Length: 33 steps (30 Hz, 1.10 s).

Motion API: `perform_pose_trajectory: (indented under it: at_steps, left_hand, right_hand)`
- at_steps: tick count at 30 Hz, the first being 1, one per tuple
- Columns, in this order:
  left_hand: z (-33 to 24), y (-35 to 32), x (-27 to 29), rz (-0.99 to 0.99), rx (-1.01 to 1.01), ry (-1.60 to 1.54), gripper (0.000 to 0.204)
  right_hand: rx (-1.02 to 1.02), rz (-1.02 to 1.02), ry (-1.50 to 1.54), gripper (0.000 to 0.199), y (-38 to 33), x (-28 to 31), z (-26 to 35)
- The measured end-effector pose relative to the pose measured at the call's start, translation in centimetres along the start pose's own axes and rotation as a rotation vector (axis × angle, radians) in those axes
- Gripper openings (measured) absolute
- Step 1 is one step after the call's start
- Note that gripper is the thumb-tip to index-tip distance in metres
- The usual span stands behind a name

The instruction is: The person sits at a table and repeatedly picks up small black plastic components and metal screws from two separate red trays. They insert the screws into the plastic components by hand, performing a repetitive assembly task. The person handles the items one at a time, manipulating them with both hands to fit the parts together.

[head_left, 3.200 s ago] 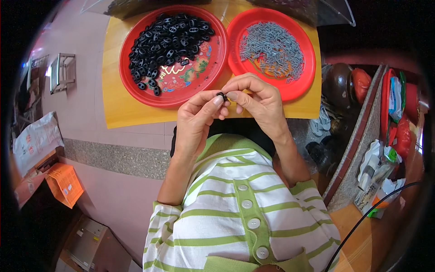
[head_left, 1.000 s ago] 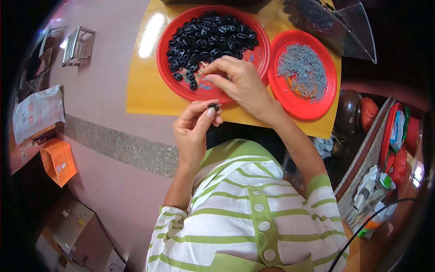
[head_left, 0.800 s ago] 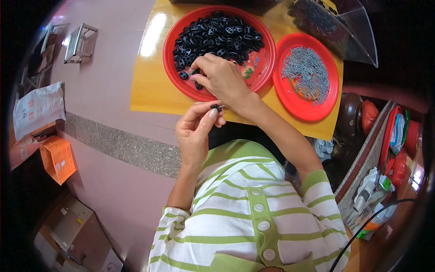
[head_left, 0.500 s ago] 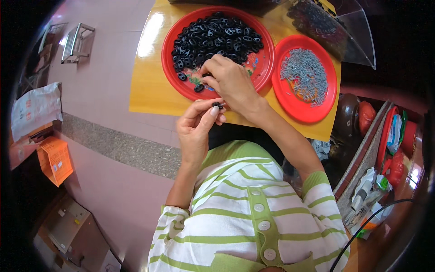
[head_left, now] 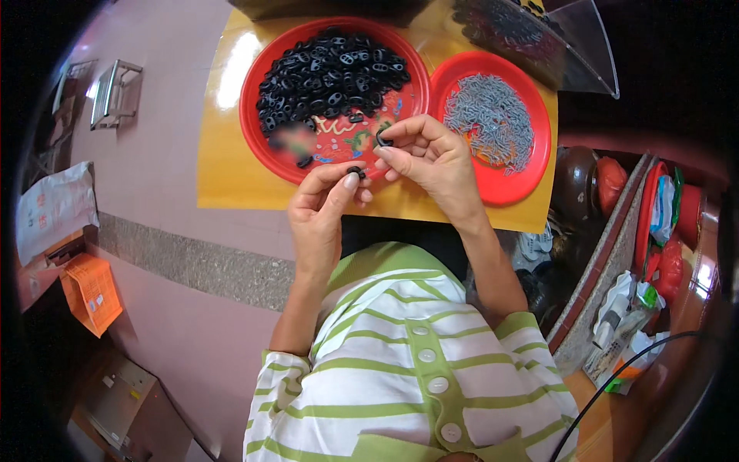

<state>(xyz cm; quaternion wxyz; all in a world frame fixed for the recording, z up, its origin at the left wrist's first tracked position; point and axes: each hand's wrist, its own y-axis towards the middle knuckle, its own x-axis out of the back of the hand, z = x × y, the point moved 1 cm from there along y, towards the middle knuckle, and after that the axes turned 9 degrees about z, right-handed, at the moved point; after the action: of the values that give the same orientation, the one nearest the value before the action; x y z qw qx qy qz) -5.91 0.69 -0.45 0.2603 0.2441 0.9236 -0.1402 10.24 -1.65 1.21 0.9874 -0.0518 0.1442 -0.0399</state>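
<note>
Between thumb and fingers, my left hand point(head_left: 319, 212) pinches a small black plastic piece point(head_left: 356, 172) at the near rim of a round red tray point(head_left: 251, 131). My right hand point(head_left: 443, 169) is closed on another black plastic piece point(head_left: 382, 139), curved in outline, held just above the tray's right side. A heap of black oval pieces with two holes point(head_left: 327, 73), much like cord locks, fills the tray's far part. Its near part bares a printed pattern, with a few loose pieces at the left. To the right, a smaller red plate point(head_left: 541, 142) holds many thin grey spring-like bits point(head_left: 493, 115).
Both dishes stand on a yellow tabletop point(head_left: 219, 173). A clear plastic bin point(head_left: 577, 46) stands at the far right. On the floor to the left is a metal stool point(head_left: 115, 92); an orange bag point(head_left: 91, 292) lies lower down. Bagged goods point(head_left: 623, 316) crowd the right side.
My right hand has come up out of the tray and moved right, now with a black piece in its fingers. My left hand keeps its piece. The whole view has shifted slightly.
</note>
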Motion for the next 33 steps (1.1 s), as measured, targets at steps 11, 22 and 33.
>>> perform_pose_trajectory:
  at_steps: [11, 22, 33]
  left_hand:
    - [0.8, 1.5, -2.4, 0.043, 0.064, 0.052, 0.015]
    - [0.5, 1.5, -2.8, 0.071, 0.045, 0.145, 0.015]
    - [0.2, 1.4, -2.2, 0.056, 0.059, 0.186, 0.015]
  right_hand:
    - [0.003, -0.001, 0.134, 0.028, -2.6, 2.0, 0.7]
    - [0.017, 0.013, 0.140, 0.026, -3.1, 2.1, 0.4]
    - [0.040, -0.036, -0.007, 0.023, -3.0, 1.2, 0.4]
